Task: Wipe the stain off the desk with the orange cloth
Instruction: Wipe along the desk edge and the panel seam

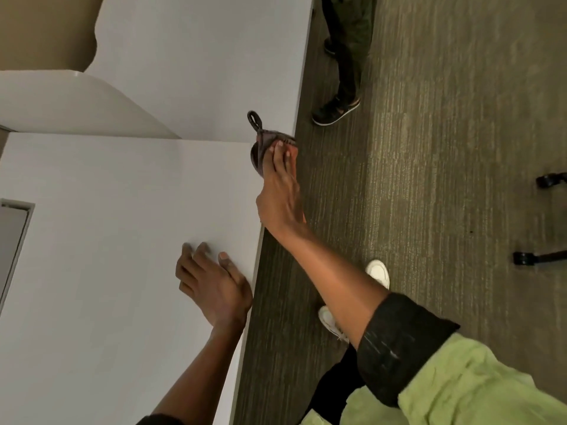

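My right hand (280, 197) reaches out along the near edge of the white desk (107, 240) and holds a small bunched cloth (260, 148) under its fingertips. The cloth looks dark brown in this light, with an orange tint beside the fingers and a hanging loop sticking up. It sits at the desk's corner, where a second white desk (199, 56) adjoins. My left hand (211, 283) rests on the desk near its edge, fingers spread and holding nothing. I cannot make out any stain on the desk.
A curved white divider (76, 102) stands between the two desks. Another person's legs and dark shoe (334, 111) stand on the carpet by the far desk. Two chair casters (527, 257) are at the right. My white shoes (379, 271) are by the desk edge.
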`<state>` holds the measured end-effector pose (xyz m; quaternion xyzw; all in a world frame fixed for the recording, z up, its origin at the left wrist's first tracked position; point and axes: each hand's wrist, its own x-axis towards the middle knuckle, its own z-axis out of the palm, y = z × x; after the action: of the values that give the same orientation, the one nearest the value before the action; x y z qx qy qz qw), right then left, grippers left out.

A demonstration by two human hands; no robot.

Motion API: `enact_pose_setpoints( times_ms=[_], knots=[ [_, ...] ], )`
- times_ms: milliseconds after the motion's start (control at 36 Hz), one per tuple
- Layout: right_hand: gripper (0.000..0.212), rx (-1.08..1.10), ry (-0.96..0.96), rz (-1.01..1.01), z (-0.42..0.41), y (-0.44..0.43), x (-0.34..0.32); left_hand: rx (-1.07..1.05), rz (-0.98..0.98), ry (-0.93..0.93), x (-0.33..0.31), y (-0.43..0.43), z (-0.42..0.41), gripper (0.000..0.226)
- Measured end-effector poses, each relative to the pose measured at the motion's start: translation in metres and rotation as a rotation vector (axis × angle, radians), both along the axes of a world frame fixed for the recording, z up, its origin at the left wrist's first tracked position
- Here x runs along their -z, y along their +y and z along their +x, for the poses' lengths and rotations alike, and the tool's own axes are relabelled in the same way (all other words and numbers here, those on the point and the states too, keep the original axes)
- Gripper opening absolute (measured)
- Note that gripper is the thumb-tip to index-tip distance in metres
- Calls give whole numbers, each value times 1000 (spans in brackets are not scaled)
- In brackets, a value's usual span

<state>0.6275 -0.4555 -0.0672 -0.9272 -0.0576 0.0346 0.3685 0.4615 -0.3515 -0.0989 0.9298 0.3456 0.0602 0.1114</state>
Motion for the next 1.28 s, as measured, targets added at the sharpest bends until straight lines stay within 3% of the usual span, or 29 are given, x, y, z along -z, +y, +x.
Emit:
enact_pose_setpoints(
  times_ms=[194, 500, 556, 667, 750, 833, 1056, 1278],
  knots=[
    [91, -13, 67, 106, -80, 4, 12, -5, -5, 19, 2, 2, 0, 42],
    [77, 118, 119, 174, 34, 9, 10, 2, 12, -8, 2, 1, 0, 41],
    [74, 154, 154, 284, 25, 7, 6, 0, 13, -15, 2, 1, 0, 41],
    [60, 279, 340, 690, -28, 0, -2, -7, 10, -21, 0, -1, 2, 44],
    [53, 272, 432, 826, -74, -6, -2, -5, 8, -12, -1, -1, 2, 46],
    [62, 257, 542, 930, -81, -12, -2, -1, 10, -10, 0, 1, 1, 45],
    [47, 373, 587, 971, 6, -18, -5, -19, -21, -5, -8, -5, 2, 42],
    [57, 247, 813, 1052, 21, -58, 3, -62, -26, 12, -16, -12, 7, 42]
  ],
)
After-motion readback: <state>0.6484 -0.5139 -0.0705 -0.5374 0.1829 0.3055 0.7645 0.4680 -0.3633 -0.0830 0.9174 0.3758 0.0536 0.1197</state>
